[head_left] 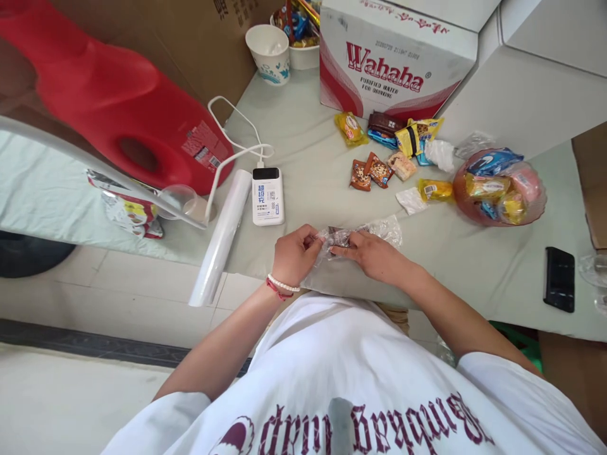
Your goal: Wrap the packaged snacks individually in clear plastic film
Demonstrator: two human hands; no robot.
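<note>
At the table's front edge, my left hand (pixel 294 254) pinches one end of a crumpled sheet of clear plastic wrap (pixel 387 230). My right hand (pixel 377 256) is closed on the same wrap from the other side, thumb pointing left. Between the two hands a small dark brown packet (pixel 337 235) shows through the film, partly hidden by fingers. Behind my hands lie brown snack packets (pixel 379 169) and a pale wrapped piece (pixel 402 165). A roll of clear film (pixel 222 240) lies to the left, its near end past the table edge.
A white power bank (pixel 268 199) with a cable sits near a large red jug (pixel 128 107). Farther back are paper cups (pixel 268 57) and a Wahaha box (pixel 398 63). To the right stand a bowl of snacks (pixel 535 202) and a black phone (pixel 559 279).
</note>
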